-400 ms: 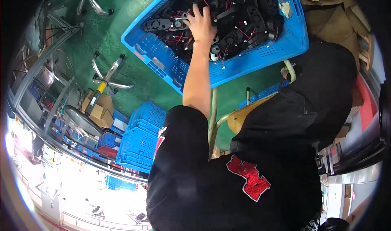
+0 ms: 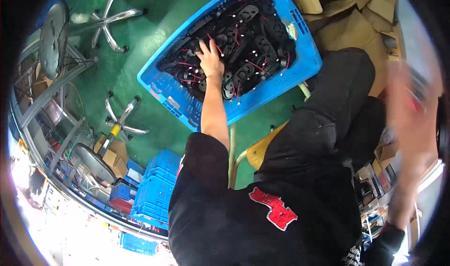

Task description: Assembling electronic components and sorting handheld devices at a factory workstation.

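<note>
My left hand reaches down into a blue plastic crate on the green floor. Its fingers press into a heap of black plastic parts with red wires and white plugs. I cannot make out whether the fingers hold a part. My right hand is raised at the right edge of the view, heavily blurred by motion; something grey and red may be in it, but that is unclear. My black shirt with a red patch and dark trousers fill the lower middle.
A yellow wooden seat shows under my legs. Two stools with chrome star bases stand to the left. Stacked blue crates sit lower left beside metal racking. Flattened cardboard lies at the top right.
My right hand has swung up into view at the right, blurred. The left hand stays in the crate, shifted slightly among the parts. The view has tilted, so the crate sits lower.
</note>
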Action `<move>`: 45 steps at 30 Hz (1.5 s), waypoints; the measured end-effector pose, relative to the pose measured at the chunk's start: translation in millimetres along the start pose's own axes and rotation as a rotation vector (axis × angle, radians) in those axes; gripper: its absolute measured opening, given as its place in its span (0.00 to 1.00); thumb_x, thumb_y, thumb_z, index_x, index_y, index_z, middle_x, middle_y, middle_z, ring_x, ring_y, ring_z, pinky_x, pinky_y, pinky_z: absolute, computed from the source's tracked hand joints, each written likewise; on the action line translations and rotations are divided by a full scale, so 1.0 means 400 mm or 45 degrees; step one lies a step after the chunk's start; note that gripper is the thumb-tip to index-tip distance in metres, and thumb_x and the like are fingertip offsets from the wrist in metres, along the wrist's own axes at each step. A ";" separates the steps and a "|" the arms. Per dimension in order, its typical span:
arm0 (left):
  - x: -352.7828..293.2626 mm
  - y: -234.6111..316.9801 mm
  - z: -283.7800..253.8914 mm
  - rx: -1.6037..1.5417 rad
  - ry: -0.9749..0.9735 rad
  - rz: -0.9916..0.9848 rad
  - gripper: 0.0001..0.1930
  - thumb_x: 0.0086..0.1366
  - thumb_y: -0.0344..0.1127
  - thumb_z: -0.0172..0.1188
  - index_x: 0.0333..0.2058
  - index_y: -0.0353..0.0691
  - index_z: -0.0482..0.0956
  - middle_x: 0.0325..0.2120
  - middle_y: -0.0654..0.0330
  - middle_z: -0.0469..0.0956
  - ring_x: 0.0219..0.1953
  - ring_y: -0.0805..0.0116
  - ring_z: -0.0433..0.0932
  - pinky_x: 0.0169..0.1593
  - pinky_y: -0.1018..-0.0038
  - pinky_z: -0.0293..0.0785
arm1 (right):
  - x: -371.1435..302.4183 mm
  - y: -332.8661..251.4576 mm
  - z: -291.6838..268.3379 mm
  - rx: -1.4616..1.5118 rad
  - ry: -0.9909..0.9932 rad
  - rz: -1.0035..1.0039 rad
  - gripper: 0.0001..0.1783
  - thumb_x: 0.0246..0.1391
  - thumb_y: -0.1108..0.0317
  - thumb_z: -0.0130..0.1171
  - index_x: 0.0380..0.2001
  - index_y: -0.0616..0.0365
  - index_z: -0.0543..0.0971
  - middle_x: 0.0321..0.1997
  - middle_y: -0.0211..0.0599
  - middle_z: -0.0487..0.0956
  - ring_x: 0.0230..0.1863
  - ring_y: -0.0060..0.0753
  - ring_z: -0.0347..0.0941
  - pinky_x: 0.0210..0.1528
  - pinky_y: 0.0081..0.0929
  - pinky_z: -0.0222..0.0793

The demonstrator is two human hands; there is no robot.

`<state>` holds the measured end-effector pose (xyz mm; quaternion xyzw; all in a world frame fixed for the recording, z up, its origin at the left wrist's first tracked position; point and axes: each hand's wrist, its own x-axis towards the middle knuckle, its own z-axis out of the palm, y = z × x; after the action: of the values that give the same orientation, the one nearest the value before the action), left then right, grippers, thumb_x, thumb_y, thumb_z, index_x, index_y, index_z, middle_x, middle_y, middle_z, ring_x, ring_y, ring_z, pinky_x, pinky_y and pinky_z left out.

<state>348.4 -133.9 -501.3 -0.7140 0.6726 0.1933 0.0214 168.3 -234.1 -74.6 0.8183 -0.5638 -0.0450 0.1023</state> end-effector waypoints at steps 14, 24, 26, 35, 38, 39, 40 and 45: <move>-0.017 0.041 -0.022 -0.856 -0.180 -0.977 0.69 0.36 0.51 0.78 0.64 0.25 0.37 0.62 0.26 0.42 0.64 0.36 0.53 0.65 0.59 0.58 | -0.256 -0.080 1.023 1.102 -0.624 0.994 0.68 0.32 0.39 0.74 0.68 0.65 0.50 0.69 0.64 0.54 0.70 0.61 0.51 0.69 0.43 0.52; -0.039 0.126 0.041 -1.387 -0.258 -1.481 0.60 0.44 0.63 0.72 0.67 0.37 0.50 0.64 0.40 0.54 0.63 0.42 0.59 0.59 0.49 0.65 | -0.195 -0.063 1.003 1.559 -1.119 0.995 0.63 0.38 0.31 0.63 0.71 0.47 0.46 0.68 0.61 0.59 0.68 0.59 0.57 0.68 0.45 0.53; -0.052 0.096 0.109 -1.493 -0.149 -1.267 0.53 0.48 0.54 0.73 0.65 0.32 0.54 0.59 0.44 0.64 0.59 0.49 0.67 0.54 0.57 0.72 | -0.202 -0.087 1.003 1.518 -1.064 0.953 0.63 0.38 0.32 0.64 0.70 0.50 0.47 0.67 0.60 0.59 0.68 0.58 0.57 0.68 0.45 0.53; -0.007 0.231 0.070 -1.780 0.021 -1.229 0.47 0.49 0.56 0.72 0.56 0.23 0.63 0.50 0.44 0.70 0.51 0.58 0.71 0.57 0.65 0.67 | -0.191 -0.149 0.961 1.551 -1.160 1.041 0.63 0.32 0.36 0.71 0.66 0.56 0.53 0.65 0.60 0.62 0.66 0.57 0.60 0.66 0.43 0.57; -0.028 0.314 0.051 -2.150 0.047 -1.249 0.44 0.53 0.56 0.69 0.57 0.31 0.60 0.48 0.48 0.70 0.50 0.58 0.72 0.55 0.64 0.68 | -0.224 -0.132 0.993 1.783 -1.070 1.160 0.59 0.32 0.39 0.72 0.63 0.59 0.58 0.61 0.57 0.69 0.63 0.54 0.65 0.64 0.39 0.59; -0.033 0.306 0.049 -2.144 0.044 -1.255 0.44 0.53 0.56 0.69 0.57 0.31 0.60 0.48 0.48 0.70 0.50 0.58 0.72 0.55 0.64 0.68 | -0.224 -0.141 0.985 1.880 -1.088 1.160 0.58 0.32 0.40 0.72 0.63 0.60 0.59 0.61 0.56 0.70 0.62 0.53 0.66 0.64 0.38 0.60; -0.031 0.298 0.047 -2.183 -0.023 -1.319 0.43 0.54 0.56 0.68 0.57 0.32 0.60 0.47 0.49 0.71 0.50 0.58 0.72 0.54 0.64 0.69 | -0.225 -0.153 0.975 1.881 -1.091 1.166 0.58 0.32 0.40 0.72 0.63 0.60 0.59 0.61 0.56 0.70 0.62 0.53 0.66 0.64 0.38 0.60; 0.012 0.214 0.084 -2.660 -0.108 -1.049 0.31 0.57 0.50 0.64 0.53 0.36 0.68 0.44 0.52 0.74 0.44 0.59 0.76 0.49 0.62 0.73 | -0.194 -0.200 0.945 1.819 -1.035 1.262 0.51 0.31 0.44 0.73 0.57 0.58 0.65 0.56 0.54 0.74 0.58 0.53 0.70 0.60 0.39 0.64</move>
<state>257.1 -136.8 -513.9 -0.5425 -0.1080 0.6647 -0.5022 142.1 -178.2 -463.9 0.2779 -0.7324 0.0774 -0.6167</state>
